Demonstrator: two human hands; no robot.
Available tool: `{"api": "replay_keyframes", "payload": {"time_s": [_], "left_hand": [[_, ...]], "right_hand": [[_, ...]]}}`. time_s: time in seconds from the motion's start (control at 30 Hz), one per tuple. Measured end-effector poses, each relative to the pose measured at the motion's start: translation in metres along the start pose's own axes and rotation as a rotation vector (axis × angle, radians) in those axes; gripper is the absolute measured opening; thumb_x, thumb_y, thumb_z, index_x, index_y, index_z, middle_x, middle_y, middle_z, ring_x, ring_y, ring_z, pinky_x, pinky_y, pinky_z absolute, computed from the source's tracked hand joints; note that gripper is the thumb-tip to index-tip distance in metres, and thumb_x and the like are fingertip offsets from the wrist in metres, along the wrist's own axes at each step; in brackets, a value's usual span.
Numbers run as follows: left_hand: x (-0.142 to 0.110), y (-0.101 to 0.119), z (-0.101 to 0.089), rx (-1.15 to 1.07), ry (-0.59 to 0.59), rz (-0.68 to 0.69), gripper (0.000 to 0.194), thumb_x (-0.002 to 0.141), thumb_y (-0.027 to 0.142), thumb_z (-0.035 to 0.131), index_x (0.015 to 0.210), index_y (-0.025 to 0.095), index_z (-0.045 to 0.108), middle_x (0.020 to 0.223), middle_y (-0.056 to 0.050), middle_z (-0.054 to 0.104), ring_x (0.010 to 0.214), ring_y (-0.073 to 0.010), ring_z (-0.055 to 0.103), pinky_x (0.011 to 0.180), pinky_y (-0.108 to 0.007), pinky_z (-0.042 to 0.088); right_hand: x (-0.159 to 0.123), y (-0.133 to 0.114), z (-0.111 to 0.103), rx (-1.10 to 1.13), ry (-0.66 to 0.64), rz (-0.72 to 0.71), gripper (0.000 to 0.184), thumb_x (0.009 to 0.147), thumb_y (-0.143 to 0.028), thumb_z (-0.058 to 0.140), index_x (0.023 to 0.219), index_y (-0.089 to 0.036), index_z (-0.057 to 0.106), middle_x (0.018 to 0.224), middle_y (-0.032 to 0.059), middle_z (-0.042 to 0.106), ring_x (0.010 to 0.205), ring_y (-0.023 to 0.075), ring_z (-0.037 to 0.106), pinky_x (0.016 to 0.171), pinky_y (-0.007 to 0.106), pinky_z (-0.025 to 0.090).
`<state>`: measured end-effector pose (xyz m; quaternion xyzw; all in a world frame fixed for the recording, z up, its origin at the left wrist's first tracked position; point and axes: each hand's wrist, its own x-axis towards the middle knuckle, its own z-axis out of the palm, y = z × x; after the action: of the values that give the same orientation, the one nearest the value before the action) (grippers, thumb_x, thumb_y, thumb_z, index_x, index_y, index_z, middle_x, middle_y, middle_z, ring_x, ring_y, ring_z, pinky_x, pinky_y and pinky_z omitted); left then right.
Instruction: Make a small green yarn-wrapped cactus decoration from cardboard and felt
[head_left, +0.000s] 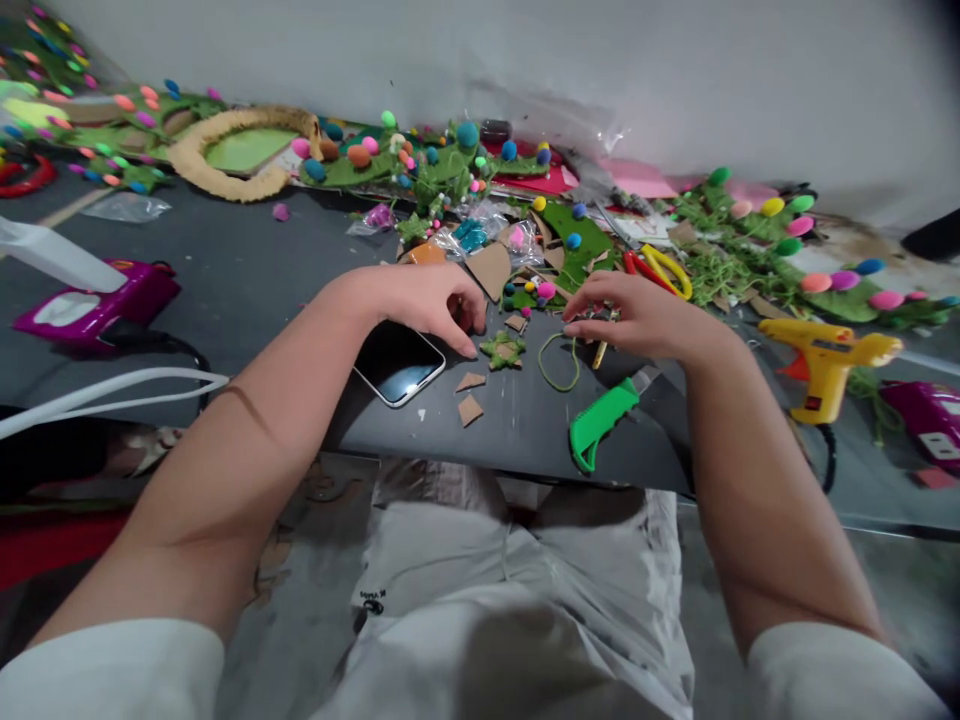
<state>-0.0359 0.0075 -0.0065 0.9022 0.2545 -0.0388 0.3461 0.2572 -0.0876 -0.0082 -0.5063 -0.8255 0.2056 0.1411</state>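
Note:
My left hand (439,305) is curved above the table, thumb and fingers apart, with nothing visible between them. Under its wrist lies a smartphone (405,370), partly covered by my forearm. Just right of its thumb is a small green star-shaped piece (504,350) with a cardboard middle. My right hand (634,315) reaches in from the other side, fingers stretched and parted. Its fingertips are at the top of a loop of green yarn (559,386); whether they touch it I cannot tell. A green utility knife (604,420) lies below this hand, blade out.
Cardboard scraps (470,410) lie near the front edge. Yellow-handled scissors (667,270) sit behind my right hand. A yellow glue gun (825,360) stands at right, and a purple power strip (97,310) at left. Pompom-covered green pieces (442,165) and a tan ring (225,150) line the wall.

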Motion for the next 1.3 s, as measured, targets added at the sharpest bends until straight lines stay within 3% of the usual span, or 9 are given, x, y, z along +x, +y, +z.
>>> {"api": "replay_keyframes", "payload": {"time_s": [0.17, 0.3, 0.47, 0.63, 0.73, 0.87, 0.97, 1.2, 1.3], "left_hand": [[0.005, 0.009, 0.007, 0.019, 0.037, 0.014, 0.035, 0.066, 0.046, 0.079, 0.089, 0.020, 0.077, 0.079, -0.004, 0.071, 0.073, -0.0173, 0.061, 0.070, -0.028, 0.042], [0.006, 0.014, 0.009, 0.017, 0.017, 0.019, 0.028, 0.070, 0.042, 0.077, 0.087, 0.019, 0.077, 0.081, -0.005, 0.073, 0.073, -0.0177, 0.061, 0.070, -0.028, 0.042], [0.006, 0.009, 0.009, -0.032, 0.029, 0.047, 0.025, 0.071, 0.041, 0.077, 0.086, 0.020, 0.077, 0.079, -0.005, 0.072, 0.071, -0.0173, 0.061, 0.068, -0.029, 0.042], [0.006, 0.008, 0.008, -0.065, 0.052, 0.097, 0.026, 0.071, 0.040, 0.077, 0.088, 0.021, 0.077, 0.081, -0.005, 0.072, 0.075, -0.0185, 0.063, 0.071, -0.030, 0.044], [0.004, 0.011, 0.008, -0.090, 0.052, 0.110, 0.025, 0.074, 0.040, 0.075, 0.090, 0.021, 0.076, 0.086, -0.006, 0.074, 0.079, -0.0186, 0.065, 0.073, -0.030, 0.045], [0.003, 0.012, 0.010, -0.116, 0.044, 0.117, 0.025, 0.077, 0.040, 0.073, 0.093, 0.021, 0.074, 0.090, -0.004, 0.075, 0.083, -0.0172, 0.068, 0.076, -0.028, 0.047], [0.003, 0.011, 0.010, -0.184, 0.041, 0.124, 0.024, 0.078, 0.038, 0.072, 0.095, 0.021, 0.073, 0.086, -0.005, 0.074, 0.079, -0.0172, 0.068, 0.076, -0.031, 0.049], [0.003, 0.011, 0.009, -0.327, 0.033, 0.123, 0.025, 0.078, 0.034, 0.074, 0.099, 0.020, 0.072, 0.082, -0.007, 0.073, 0.069, -0.0174, 0.066, 0.071, -0.034, 0.049], [0.004, 0.010, 0.010, -0.292, 0.046, 0.127, 0.030, 0.081, 0.035, 0.073, 0.107, 0.021, 0.073, 0.082, -0.006, 0.074, 0.068, -0.0168, 0.066, 0.070, -0.033, 0.049]], "right_hand": [[0.004, 0.004, 0.010, -0.042, -0.081, 0.042, 0.024, 0.084, -0.046, 0.070, 0.085, -0.023, 0.069, 0.086, 0.0067, 0.064, 0.075, 0.0203, 0.057, 0.066, 0.034, 0.044], [0.004, -0.001, 0.013, 0.018, 0.054, 0.065, 0.023, 0.086, -0.045, 0.068, 0.083, -0.023, 0.064, 0.081, 0.0053, 0.064, 0.071, 0.0191, 0.055, 0.064, 0.034, 0.043], [0.003, -0.009, 0.013, 0.321, 0.201, 0.139, 0.026, 0.083, -0.049, 0.073, 0.088, -0.024, 0.066, 0.075, 0.0032, 0.065, 0.061, 0.0166, 0.054, 0.055, 0.033, 0.043], [0.004, -0.016, 0.012, 0.579, 0.309, 0.125, 0.023, 0.076, -0.039, 0.081, 0.092, -0.026, 0.073, 0.069, 0.0012, 0.064, 0.060, 0.0162, 0.057, 0.054, 0.032, 0.045], [0.002, -0.016, 0.011, 0.693, 0.255, 0.182, 0.016, 0.079, -0.038, 0.077, 0.088, -0.024, 0.077, 0.067, 0.0025, 0.066, 0.061, 0.0169, 0.060, 0.055, 0.033, 0.049], [-0.001, -0.016, 0.009, 0.810, 0.127, 0.229, 0.026, 0.077, -0.041, 0.081, 0.097, -0.024, 0.080, 0.091, 0.0084, 0.078, 0.083, 0.0253, 0.073, 0.069, 0.039, 0.059], [-0.001, -0.018, 0.010, 0.814, 0.144, 0.187, 0.039, 0.070, -0.040, 0.087, 0.107, -0.027, 0.080, 0.104, 0.0079, 0.079, 0.096, 0.0275, 0.074, 0.077, 0.040, 0.061], [0.005, -0.018, 0.016, 0.527, 0.315, 0.180, 0.026, 0.073, -0.046, 0.085, 0.087, -0.025, 0.081, 0.076, 0.0043, 0.075, 0.071, 0.0224, 0.069, 0.057, 0.035, 0.054], [0.005, -0.017, 0.017, 0.490, 0.328, 0.129, 0.026, 0.078, -0.047, 0.080, 0.091, -0.025, 0.078, 0.089, 0.0054, 0.076, 0.082, 0.0233, 0.070, 0.069, 0.037, 0.056]]}}
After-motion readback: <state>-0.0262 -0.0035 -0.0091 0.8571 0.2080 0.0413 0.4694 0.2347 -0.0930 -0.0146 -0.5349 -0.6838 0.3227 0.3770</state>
